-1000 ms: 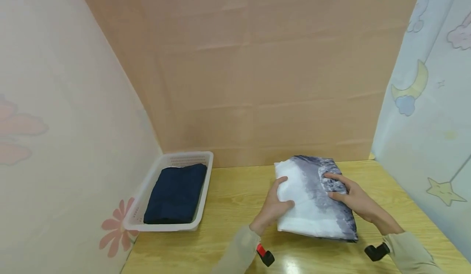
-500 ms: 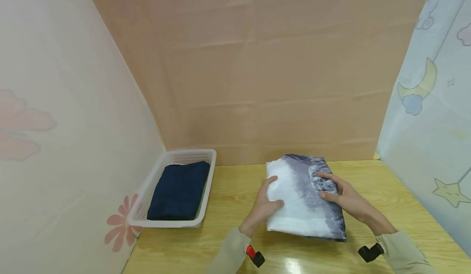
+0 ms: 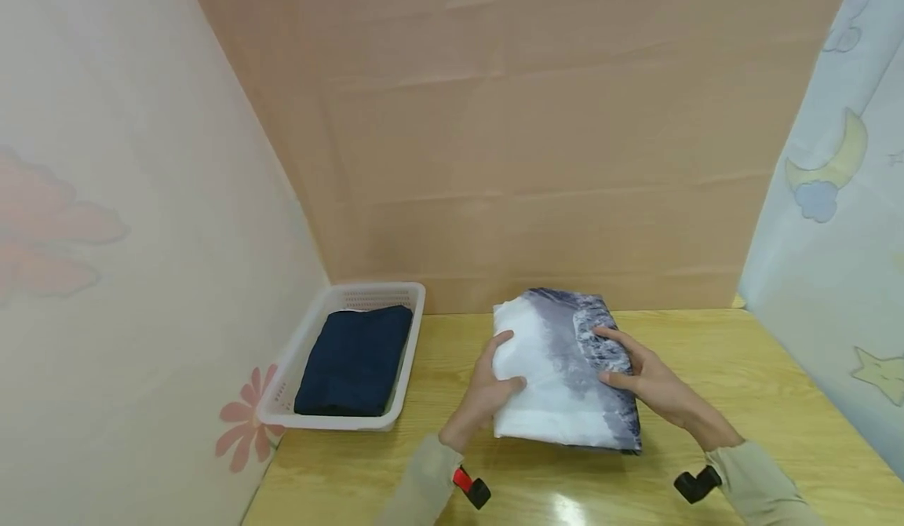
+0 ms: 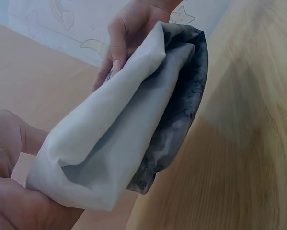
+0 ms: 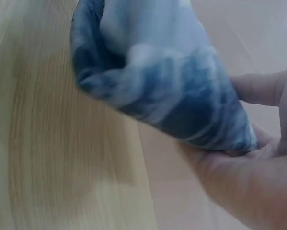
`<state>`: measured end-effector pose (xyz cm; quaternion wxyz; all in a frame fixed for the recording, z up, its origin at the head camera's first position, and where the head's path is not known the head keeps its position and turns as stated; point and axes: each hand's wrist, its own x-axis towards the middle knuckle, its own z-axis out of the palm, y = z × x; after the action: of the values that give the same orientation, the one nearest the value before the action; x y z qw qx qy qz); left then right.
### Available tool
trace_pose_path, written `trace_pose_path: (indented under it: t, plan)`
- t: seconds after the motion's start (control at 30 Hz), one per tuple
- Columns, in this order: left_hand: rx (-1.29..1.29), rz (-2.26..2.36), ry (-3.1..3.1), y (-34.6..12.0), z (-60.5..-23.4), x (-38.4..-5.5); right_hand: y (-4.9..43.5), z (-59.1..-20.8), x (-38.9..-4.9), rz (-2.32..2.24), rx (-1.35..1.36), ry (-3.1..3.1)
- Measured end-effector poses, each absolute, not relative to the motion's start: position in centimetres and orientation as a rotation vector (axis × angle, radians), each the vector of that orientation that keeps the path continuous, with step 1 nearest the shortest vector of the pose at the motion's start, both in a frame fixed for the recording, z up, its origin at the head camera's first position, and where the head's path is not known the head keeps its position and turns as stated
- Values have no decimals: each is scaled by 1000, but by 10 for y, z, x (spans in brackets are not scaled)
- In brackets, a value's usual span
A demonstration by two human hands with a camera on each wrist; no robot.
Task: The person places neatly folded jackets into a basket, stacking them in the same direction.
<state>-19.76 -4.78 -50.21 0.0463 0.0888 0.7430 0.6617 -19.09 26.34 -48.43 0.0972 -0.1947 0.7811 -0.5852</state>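
Note:
A folded cloth, white on the left and blue-grey with a rocky or wave-like print on the right, is held just above the table between both hands. My left hand grips its left edge, thumb and a finger lying over the white top. At the opposite edge, my right hand pinches the dark printed side, thumb on top. In the left wrist view the layered folds of the cloth face the camera. The right wrist view catches the cloth somewhat blurred, its underside off the wood.
To the left stands a white plastic basket with a folded navy cloth in it. Wood-grain table surface lies between basket and hands. A brown covered panel rises behind, and printed walls flank both sides.
Both hands have carried the folded cloth leftward, nearer the basket. The head view has turned slightly, so the basket appears farther right. Both grips look the same.

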Motion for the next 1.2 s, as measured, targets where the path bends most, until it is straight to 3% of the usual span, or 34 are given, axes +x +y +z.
trace_pose_path:
  t: [0.5,1.2]
  plan:
    - [252,1979,2335,-88,-487,-201,222,-472,-201,-1629,-616,2394]
    - [268,1969,2332,-143,-462,-197,166,-461,-215,-1831,-675,2072]
